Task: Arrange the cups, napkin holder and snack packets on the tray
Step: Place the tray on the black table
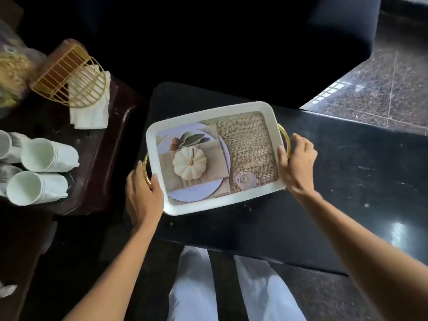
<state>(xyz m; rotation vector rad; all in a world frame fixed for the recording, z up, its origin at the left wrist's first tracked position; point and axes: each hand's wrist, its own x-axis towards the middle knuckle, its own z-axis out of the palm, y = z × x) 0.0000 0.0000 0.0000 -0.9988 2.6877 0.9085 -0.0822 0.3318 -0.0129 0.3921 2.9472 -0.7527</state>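
A white rectangular tray [208, 114] with gold handles and a printed pumpkin picture lies on a black table. My left hand [142, 193] grips its left gold handle. My right hand [296, 163] holds the right edge by the other handle. Nothing stands on the tray. To the left, on a dark brown side table, stacks of white cups [49, 155] lie on their sides, with a second stack [37, 187] below. Behind them a gold wire napkin holder [71, 75] lies tipped over white napkins [91, 112]. A clear snack packet [12, 66] sits blurred at the far left.
The black table [347, 181] stretches right of the tray. The brown side table [108, 144] stands close to the tray's left end. Speckled stone floor [382, 89] lies at the upper right. The person's legs in light trousers [194, 286] are below the table edge.
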